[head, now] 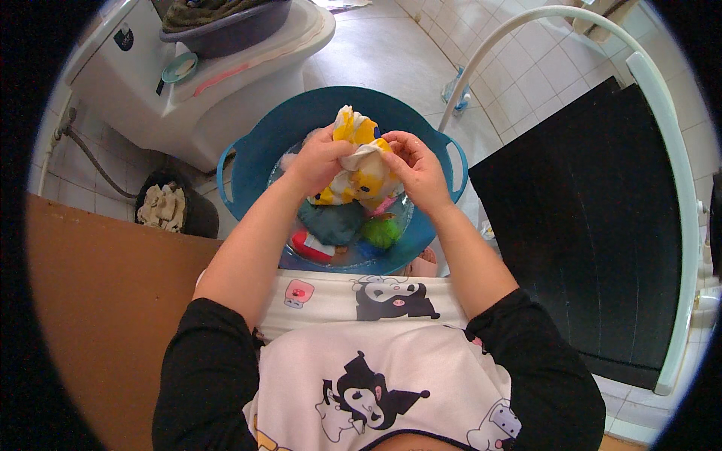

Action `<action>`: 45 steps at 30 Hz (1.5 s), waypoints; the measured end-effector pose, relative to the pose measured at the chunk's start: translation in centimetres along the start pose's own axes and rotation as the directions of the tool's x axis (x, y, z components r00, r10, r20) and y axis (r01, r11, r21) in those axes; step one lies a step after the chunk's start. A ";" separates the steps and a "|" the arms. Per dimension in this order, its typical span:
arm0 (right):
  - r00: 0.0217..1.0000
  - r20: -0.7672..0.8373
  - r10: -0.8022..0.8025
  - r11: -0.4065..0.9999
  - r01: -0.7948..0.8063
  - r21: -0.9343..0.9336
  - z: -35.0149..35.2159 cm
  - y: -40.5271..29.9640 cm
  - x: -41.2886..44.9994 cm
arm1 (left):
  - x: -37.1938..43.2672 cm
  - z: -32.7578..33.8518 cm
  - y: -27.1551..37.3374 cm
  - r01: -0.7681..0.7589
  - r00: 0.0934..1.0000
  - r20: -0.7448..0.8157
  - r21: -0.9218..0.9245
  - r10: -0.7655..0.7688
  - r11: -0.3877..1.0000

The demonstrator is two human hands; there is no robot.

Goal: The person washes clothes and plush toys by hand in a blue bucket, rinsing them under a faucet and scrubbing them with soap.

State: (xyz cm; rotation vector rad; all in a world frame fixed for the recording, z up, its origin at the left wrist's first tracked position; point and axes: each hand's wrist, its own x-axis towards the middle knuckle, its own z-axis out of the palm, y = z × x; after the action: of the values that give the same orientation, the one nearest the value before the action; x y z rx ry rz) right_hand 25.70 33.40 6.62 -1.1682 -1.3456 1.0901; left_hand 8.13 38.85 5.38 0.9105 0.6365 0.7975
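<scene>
A yellow and white patterned cloth [369, 169] is bunched between my two hands above a blue two-handled plastic tub [420, 115]. My left hand [321, 160] grips its left side with the thumb on top. Fingers of my right hand [417, 169] pinch its right edge. The cloth's lower part hangs into the tub and hides some of what lies there. Nearer me in the sudsy water are a dark grey-green cloth [333, 221], a bright green item [382, 230] and a red and white item [313, 247].
A white toilet [237, 107] stands at the far left, bearing a dark basin [237, 34] and a small soap dish [179, 68]. A black bin [202, 211] with crumpled paper sits left of the tub. A brown panel [124, 299], a black panel [586, 225] and a pale hose [479, 48] flank me.
</scene>
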 end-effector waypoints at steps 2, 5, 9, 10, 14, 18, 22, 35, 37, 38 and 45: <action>1.000 -0.006 -0.024 0.992 0.024 -0.128 -0.4 -0.2 0.0 | 0.2 0.3 0.1 -0.001 0.999 -0.045 -0.117 -0.004 0.993; 0.978 0.041 -0.204 0.951 0.208 -0.229 -0.6 0.0 0.1 | 0.3 -0.2 0.5 -0.050 0.997 -0.065 -0.367 0.028 0.929; 0.813 0.394 -0.429 0.669 0.578 -0.466 -0.7 -0.4 -0.1 | 0.2 1.0 0.5 -0.030 0.989 0.097 -0.618 0.115 0.786; 0.920 0.277 -0.277 0.832 0.374 -0.410 -0.7 -0.4 -0.3 | 0.3 1.3 0.3 -0.027 0.988 0.102 -0.617 0.114 0.787; 0.967 0.229 0.112 0.931 -0.022 -0.363 -1.9 -2.1 0.9 | 0.7 1.7 -0.7 0.116 0.968 0.248 -0.577 0.038 0.808; 0.991 0.133 0.012 0.900 0.048 -0.434 -3.1 0.8 0.5 | 1.3 4.2 -0.7 0.209 0.944 0.323 -0.405 -0.074 0.890; 0.898 0.170 0.405 0.911 -0.412 0.007 -5.2 -0.8 1.5 | 1.9 5.2 -0.8 0.113 0.984 0.161 -0.192 -0.083 0.975; 0.927 -0.375 0.007 0.792 0.224 0.568 -8.2 -2.5 1.5 | 2.0 2.9 -0.1 -0.215 0.948 -0.301 -0.360 0.105 0.908; 0.901 -0.429 -0.063 0.791 0.307 0.529 -7.8 -2.6 1.8 | 1.8 2.6 0.1 -0.232 0.944 -0.307 -0.365 0.119 0.902; 0.854 -0.519 -0.041 0.798 0.340 0.497 -7.8 -2.8 1.7 | 1.7 2.4 0.3 -0.227 0.945 -0.304 -0.346 0.119 0.910; 0.743 -0.658 0.122 0.768 0.350 0.537 -8.9 -2.8 1.7 | 1.3 0.2 1.2 -0.440 0.859 -0.424 -0.323 0.288 0.838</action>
State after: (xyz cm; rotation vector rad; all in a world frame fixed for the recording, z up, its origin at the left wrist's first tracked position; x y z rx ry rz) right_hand 34.25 34.86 10.35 -0.7994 -0.4024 0.7996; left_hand 8.63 40.28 6.31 0.4993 0.5803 1.4180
